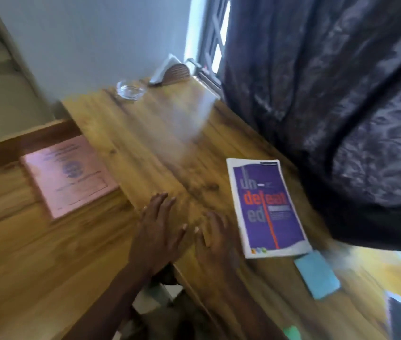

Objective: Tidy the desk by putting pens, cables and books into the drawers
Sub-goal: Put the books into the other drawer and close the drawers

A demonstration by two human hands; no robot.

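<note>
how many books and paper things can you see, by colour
purple book: 1
pink book: 1
blue pad: 1
green piece, cut off by the frame edge: 1
total: 4

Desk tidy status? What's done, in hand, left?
Done: the pink booklet lies on a lower wooden surface left of the desk, possibly an open drawer. In hand: nothing; left hand and right hand rest open on the desk. Left: purple book and blue pad on the desk.
</note>
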